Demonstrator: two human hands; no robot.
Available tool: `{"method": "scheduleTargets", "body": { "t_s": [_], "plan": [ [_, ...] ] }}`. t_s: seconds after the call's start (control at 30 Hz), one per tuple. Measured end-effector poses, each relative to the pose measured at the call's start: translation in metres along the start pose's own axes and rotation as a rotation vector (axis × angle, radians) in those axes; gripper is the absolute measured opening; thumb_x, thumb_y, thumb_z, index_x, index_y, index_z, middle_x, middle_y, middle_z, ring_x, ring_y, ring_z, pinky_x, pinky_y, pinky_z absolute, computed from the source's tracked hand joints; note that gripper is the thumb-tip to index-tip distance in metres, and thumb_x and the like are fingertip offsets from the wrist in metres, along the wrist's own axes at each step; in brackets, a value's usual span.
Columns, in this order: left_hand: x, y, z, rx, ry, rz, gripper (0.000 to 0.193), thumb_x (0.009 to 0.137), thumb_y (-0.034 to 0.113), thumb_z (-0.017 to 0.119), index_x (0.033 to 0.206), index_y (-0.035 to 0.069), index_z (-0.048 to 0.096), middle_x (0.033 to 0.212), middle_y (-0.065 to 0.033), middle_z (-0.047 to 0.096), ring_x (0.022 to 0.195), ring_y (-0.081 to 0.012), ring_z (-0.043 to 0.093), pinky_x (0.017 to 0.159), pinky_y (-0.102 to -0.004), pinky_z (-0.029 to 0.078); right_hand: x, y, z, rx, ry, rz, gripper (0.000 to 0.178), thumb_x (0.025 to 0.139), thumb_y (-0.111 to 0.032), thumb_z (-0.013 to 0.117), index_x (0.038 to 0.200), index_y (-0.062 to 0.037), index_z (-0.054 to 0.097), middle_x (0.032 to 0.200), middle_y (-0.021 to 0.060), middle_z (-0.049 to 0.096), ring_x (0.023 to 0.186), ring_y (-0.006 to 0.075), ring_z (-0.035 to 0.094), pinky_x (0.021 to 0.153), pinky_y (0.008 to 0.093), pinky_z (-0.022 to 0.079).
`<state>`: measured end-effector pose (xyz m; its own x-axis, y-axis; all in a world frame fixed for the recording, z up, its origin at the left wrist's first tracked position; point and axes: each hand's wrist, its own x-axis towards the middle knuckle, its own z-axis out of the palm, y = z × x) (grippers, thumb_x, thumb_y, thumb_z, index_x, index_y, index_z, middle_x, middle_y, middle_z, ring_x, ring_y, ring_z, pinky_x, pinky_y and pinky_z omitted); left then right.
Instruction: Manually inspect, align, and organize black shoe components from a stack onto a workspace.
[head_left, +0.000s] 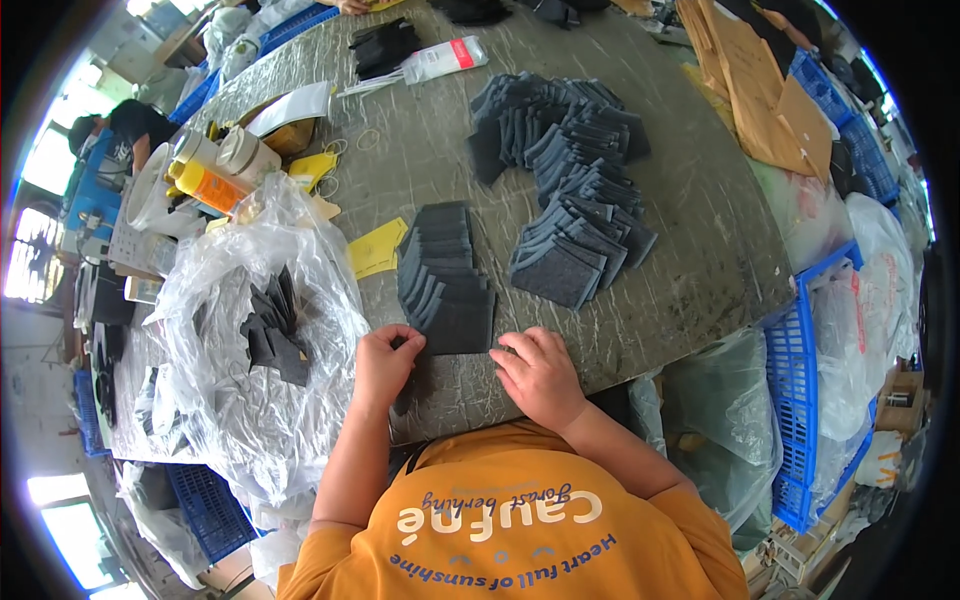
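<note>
A fanned row of dark grey, flat square pieces (450,285), apparently cloth, lies on the worktable between my hands. At its near left corner my left hand (386,362) is closed, thumb and forefinger pinched together at the edge of the nearest piece. My right hand (540,378) is by the near right corner, its fingers loosely bent and a little apart, the tips at or just beside the edge. A longer, curving row of overlapping dark square pieces (575,190) lies farther right. Left of my left hand, a clear plastic bag (215,400) holds loose dark pieces (277,330).
A yellow card (377,250) lies beside the near row. Jars and an orange-yellow bottle (205,185) stand at left. Farther back lie a clear packet (445,60) and a black bundle (384,47). A blue crate (795,400) and brown cardboard (750,85) are at right.
</note>
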<state>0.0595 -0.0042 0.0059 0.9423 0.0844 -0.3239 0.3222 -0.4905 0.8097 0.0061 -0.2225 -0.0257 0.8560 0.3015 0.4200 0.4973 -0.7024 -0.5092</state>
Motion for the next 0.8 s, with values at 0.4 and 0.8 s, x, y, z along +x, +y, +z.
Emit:
{"method": "scheduleTargets", "body": {
  "t_s": [0.4,0.8],
  "plan": [
    [0.0034,-0.0035,-0.0004,0.024,-0.005,-0.007,0.011,0.077,0.011,0.067,0.079,0.0,0.065,0.057,-0.0008,0.055,0.049,-0.0082,0.05,0.048,-0.0245,0.039,0.0034,-0.0021,-0.0032,-0.102,-0.141,-0.011,0.038,0.074,-0.02,0.068,0.108,-0.0037,0.063,0.123,0.0041,0.053,0.111,0.0272,0.044,0.089,0.0403,0.034],
    [0.0031,-0.0026,-0.0015,0.039,-0.005,0.002,0.012,0.077,0.011,0.067,0.081,0.0,0.066,0.059,-0.0021,0.057,0.051,-0.0089,0.051,0.05,-0.0255,0.041,0.0064,-0.0041,-0.0025,-0.122,-0.226,0.012,0.05,0.07,-0.026,0.072,0.114,-0.0055,0.059,0.129,0.0038,0.048,0.11,0.0286,0.044,0.089,0.0408,0.034]
  ]
}}
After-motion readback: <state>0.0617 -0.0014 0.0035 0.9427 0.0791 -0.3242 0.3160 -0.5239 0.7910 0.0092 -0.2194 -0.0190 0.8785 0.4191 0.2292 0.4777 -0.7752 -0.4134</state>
